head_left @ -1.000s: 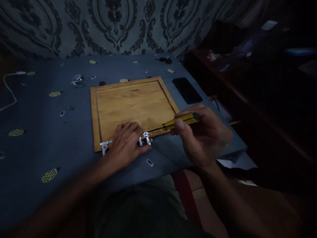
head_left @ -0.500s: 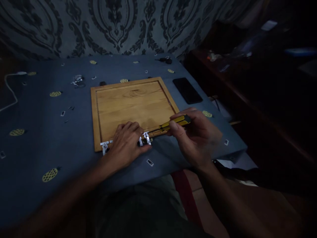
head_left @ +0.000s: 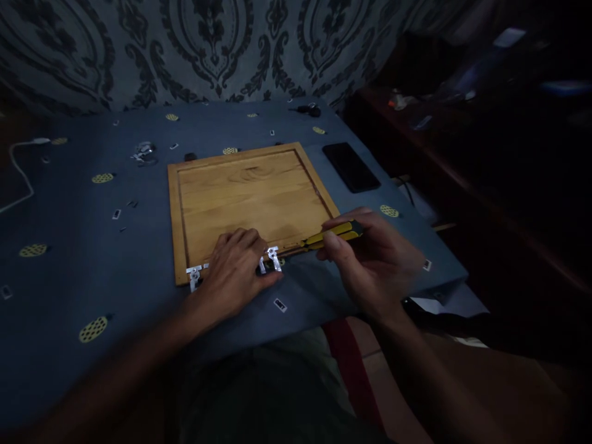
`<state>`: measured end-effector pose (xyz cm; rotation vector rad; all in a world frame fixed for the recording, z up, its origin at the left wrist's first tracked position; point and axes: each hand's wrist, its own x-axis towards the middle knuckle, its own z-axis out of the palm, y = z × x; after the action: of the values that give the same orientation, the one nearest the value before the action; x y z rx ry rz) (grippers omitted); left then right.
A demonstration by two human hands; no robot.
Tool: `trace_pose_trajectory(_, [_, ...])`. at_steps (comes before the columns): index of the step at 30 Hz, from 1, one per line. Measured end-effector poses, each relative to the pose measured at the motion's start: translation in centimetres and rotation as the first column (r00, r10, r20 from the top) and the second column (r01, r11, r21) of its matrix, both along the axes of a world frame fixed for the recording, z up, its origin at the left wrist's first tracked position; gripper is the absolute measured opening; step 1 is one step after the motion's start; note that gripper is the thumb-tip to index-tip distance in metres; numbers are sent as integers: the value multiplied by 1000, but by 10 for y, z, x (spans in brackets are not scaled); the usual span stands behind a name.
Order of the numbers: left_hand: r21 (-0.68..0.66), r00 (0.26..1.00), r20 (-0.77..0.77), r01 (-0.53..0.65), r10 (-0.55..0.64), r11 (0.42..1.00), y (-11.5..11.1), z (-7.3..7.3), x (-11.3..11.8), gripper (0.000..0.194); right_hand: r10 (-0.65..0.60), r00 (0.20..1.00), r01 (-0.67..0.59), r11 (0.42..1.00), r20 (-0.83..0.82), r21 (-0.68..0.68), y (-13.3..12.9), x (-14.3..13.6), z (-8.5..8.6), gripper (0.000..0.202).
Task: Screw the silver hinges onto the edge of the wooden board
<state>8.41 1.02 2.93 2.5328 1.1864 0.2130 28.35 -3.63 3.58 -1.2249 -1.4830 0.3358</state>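
Observation:
A wooden cabinet door (head_left: 250,191) with a raised frame lies flat on the cloth. Metal hinges sit along its near edge: one hinge (head_left: 194,275) at the left corner, another hinge (head_left: 274,259) farther right. My left hand (head_left: 235,265) lies over that edge between them, fingers curled on the wood and thumb below, closed around the right hinge; its palm hides part of the metal. In my right hand (head_left: 370,259) is a yellow and black screwdriver (head_left: 333,234), held by the handle. Its shaft points left toward the right hinge; whether the tip touches is unclear.
Right of the door lies a black phone (head_left: 351,166). Loose metal hardware (head_left: 144,153) and small screws (head_left: 132,203) are on the left of the blue tablecloth (head_left: 139,246). Keys (head_left: 308,110) lie at the back, a white cable (head_left: 21,172) at far left. The table's edge drops off at right.
My right hand has drawn the screwdriver slightly right and down, away from the right hinge. My left hand stays in place on the door's edge.

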Motion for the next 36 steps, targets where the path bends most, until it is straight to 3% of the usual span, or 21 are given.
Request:
trace_pose_trajectory(17, [-117,999,-51,-11,5,993,0,6,3,37,6,990,-17,997,141,78,-1,-1,0,11])
trace_pose_trajectory(32, [-39,1000,15,-3,3,999,-2,-4,3,36,-34,979,15,995,200,96,-3,2,5,13])
trace_pose_trajectory(36, [-53,1000,15,-1,2,999,-1,-3,2,37,-9,975,-1,999,222,42,-2,-1,10,12])
